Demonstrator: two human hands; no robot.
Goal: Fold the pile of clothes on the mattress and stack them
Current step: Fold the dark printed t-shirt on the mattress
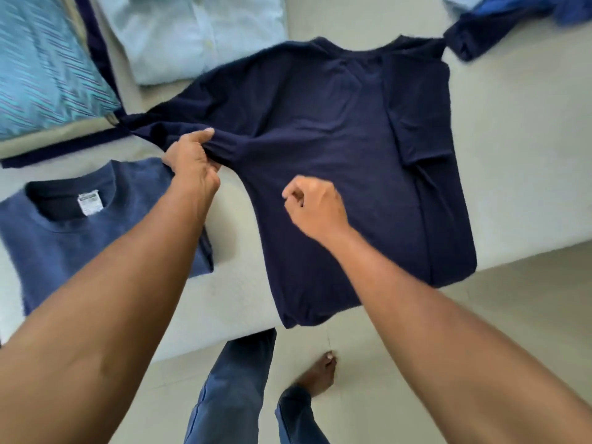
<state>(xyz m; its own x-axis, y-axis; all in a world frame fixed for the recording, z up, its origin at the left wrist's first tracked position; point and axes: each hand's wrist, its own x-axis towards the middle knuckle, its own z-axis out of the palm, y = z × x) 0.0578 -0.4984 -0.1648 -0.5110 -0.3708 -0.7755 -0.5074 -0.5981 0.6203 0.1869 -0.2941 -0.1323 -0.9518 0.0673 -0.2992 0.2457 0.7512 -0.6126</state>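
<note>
1 navy tee (pixel 336 155) flat at centre of mattress (pixel 519 161), right side already folded in. My 2 hands on it: left hand (pixel 192 161) at 9 o'clock grips bunched sleeve; right hand (pixel 315 203) over tee middle, fingers curled, nothing seen in them. 2 folded items: blue tee (pixel 96 225) at 8, pale shirt (pixel 192 36) at 11. 1 unfolded heap (pixel 499 24) at 1.
</note>
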